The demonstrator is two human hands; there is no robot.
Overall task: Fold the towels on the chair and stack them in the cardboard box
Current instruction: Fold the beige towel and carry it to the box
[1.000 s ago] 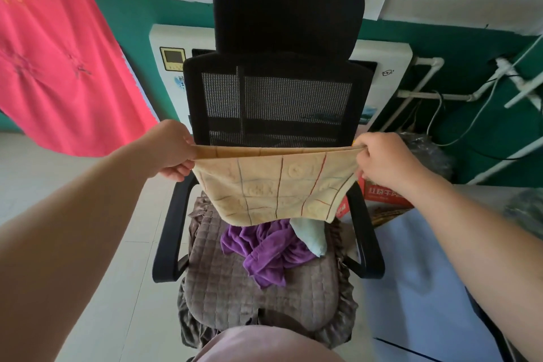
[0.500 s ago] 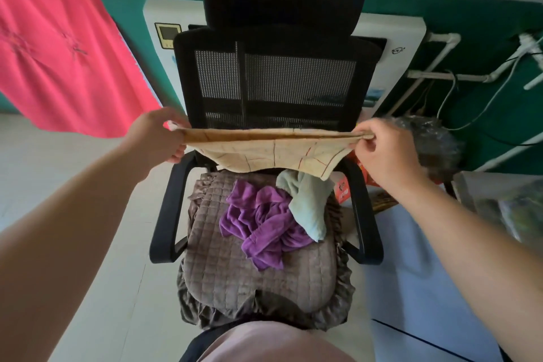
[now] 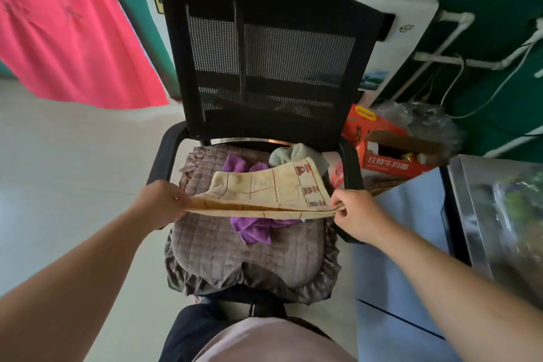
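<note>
Held over the seat of the black mesh chair [image 3: 270, 67]: a beige towel [image 3: 273, 189], folded double, near edge pulled taut between both hands. Pale cream cloth, crossed by thin brown and red grid lines, with small brown and red motifs down the right side; far part draped down onto the pile beneath. Left hand [image 3: 160, 203] pinching the left end of the folded edge, fingers curled round it. Right hand [image 3: 357, 214] gripping the right end, thumb and fingertips closed on the cloth. Under the beige one, a crumpled purple towel [image 3: 252, 228] on the quilted brown seat cushion [image 3: 211, 250], and a bunched light green towel [image 3: 289, 153] toward the backrest. Right of the chair, an open red cardboard box [image 3: 390, 161] on the floor, beside its armrest.
</note>
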